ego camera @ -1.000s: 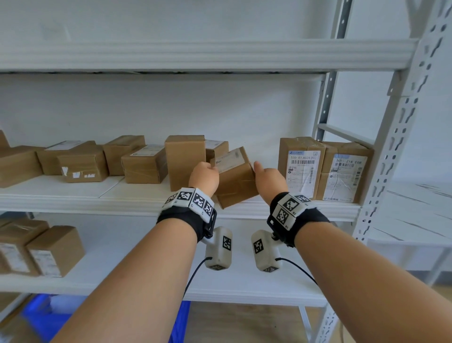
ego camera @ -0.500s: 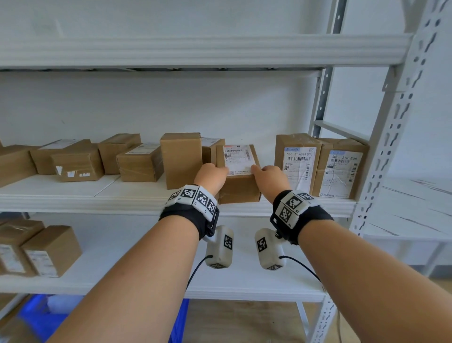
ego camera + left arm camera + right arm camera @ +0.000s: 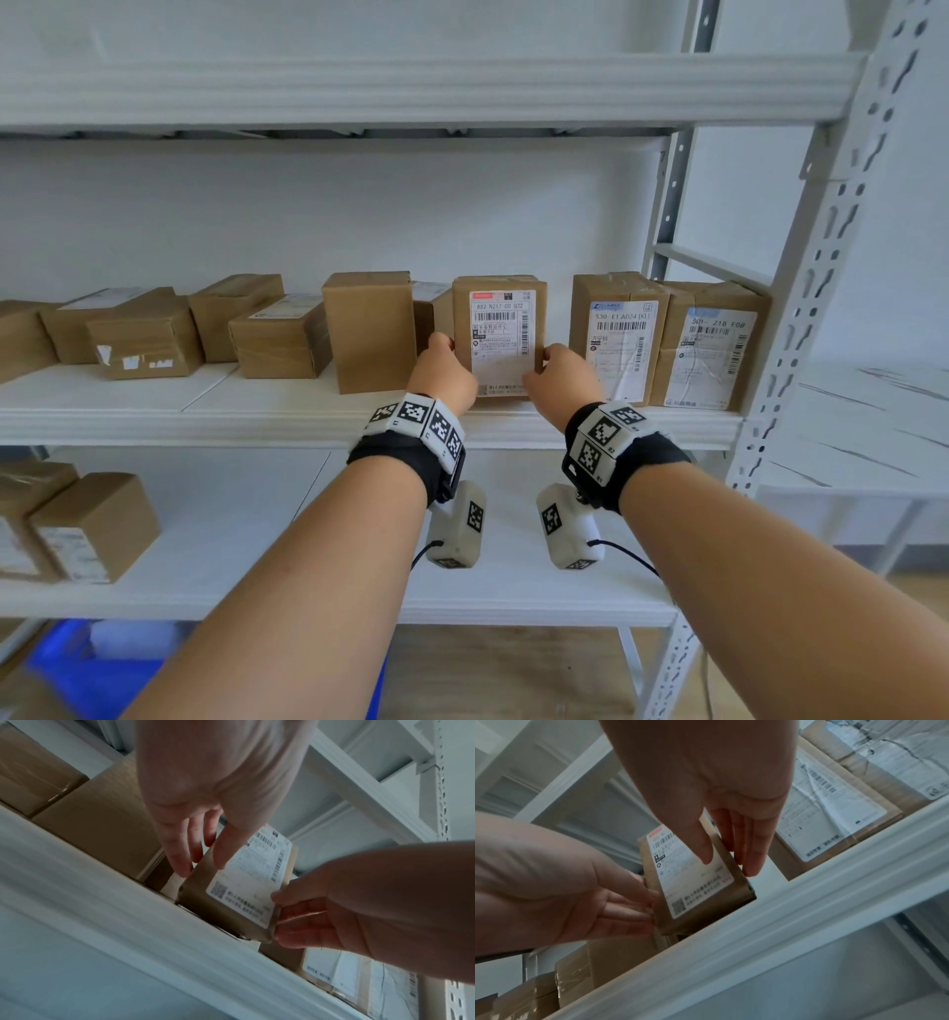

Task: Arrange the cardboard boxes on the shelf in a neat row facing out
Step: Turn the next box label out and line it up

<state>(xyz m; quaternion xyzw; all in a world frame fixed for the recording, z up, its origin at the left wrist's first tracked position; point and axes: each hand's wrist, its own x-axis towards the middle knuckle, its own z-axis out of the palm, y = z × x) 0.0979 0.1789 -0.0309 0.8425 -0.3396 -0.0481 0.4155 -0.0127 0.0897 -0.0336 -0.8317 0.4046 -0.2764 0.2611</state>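
A brown cardboard box (image 3: 498,334) with a white shipping label stands upright near the front edge of the middle shelf (image 3: 308,411), label facing out. My left hand (image 3: 444,370) holds its left edge, thumb on the front face and fingers along the side (image 3: 203,868). My right hand (image 3: 560,375) holds the right edge the same way (image 3: 729,866). A gap separates this box from two upright labelled boxes (image 3: 619,339) (image 3: 711,349) at the right end. A plain upright box (image 3: 369,331) stands just to its left, and several boxes (image 3: 280,336) lie flat farther left.
A perforated shelf post (image 3: 801,334) rises at the right end and the upper shelf (image 3: 411,92) hangs overhead. A small box (image 3: 429,308) sits behind, between the plain and held boxes. The lower shelf holds more boxes (image 3: 92,524); a blue bin (image 3: 77,668) sits below.
The box was tilted in the air between my hands, label up; now it is turned upright and set on the shelf with the label facing out, both hands still holding it.
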